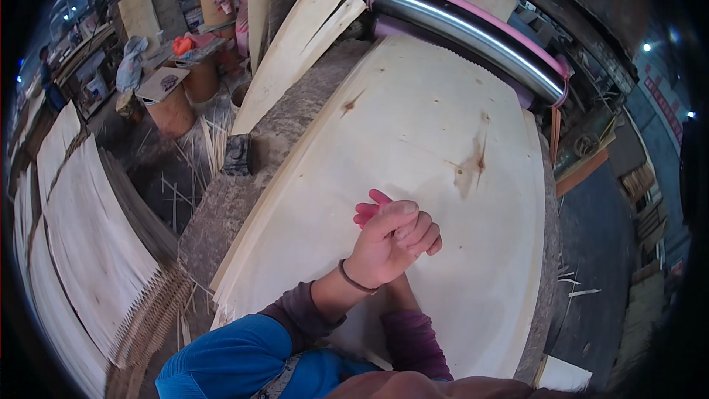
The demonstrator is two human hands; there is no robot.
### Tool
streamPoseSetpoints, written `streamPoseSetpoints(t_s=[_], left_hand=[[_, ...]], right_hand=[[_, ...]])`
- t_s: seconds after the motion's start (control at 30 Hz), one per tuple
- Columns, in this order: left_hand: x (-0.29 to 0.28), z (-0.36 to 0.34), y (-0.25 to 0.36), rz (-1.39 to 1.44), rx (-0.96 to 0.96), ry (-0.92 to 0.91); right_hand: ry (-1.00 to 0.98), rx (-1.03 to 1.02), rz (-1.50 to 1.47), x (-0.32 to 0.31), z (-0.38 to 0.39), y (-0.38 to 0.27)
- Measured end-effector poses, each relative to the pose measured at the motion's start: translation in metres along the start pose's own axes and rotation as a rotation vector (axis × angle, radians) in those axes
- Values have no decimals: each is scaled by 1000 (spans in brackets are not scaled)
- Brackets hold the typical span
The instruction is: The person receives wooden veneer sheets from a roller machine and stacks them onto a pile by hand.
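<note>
My left hand (399,240) is raised over a stack of pale wood veneer sheets (347,177). Its fingers are curled in, with the thumb along the top; whether anything is inside them is hidden. A dark band (357,279) circles that wrist. Behind it my right arm crosses, in a purple sleeve. Of my right hand (370,208) only pink-covered fingertips show, stretched and somewhat apart, just left of my left hand; the palm is hidden. The top veneer sheet has brown knots and a stain (471,166) toward the right.
At the stack's far end lies a shiny metal roller (465,33) with pink edging. A split veneer strip (295,48) leans at its left. More veneer (96,244) is piled at the left. Brown drums (171,112) stand farther back; a person (241,0) is partly visible beyond.
</note>
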State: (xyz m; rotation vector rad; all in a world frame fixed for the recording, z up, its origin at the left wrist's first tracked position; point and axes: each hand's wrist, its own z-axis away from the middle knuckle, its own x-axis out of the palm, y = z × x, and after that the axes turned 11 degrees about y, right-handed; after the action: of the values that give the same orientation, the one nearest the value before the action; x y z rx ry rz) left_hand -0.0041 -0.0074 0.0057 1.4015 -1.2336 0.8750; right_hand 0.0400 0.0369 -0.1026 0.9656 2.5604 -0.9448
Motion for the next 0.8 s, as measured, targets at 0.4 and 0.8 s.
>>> streamPoseSetpoints(t_s=[0.4,0.8], left_hand=[[11,11,2,-14,40,-105],[13,18,8,-90,67,-205]], right_hand=[[-340,104,-195,-35,-11,-12],[-62,-10,-17,-39,-13,-48]])
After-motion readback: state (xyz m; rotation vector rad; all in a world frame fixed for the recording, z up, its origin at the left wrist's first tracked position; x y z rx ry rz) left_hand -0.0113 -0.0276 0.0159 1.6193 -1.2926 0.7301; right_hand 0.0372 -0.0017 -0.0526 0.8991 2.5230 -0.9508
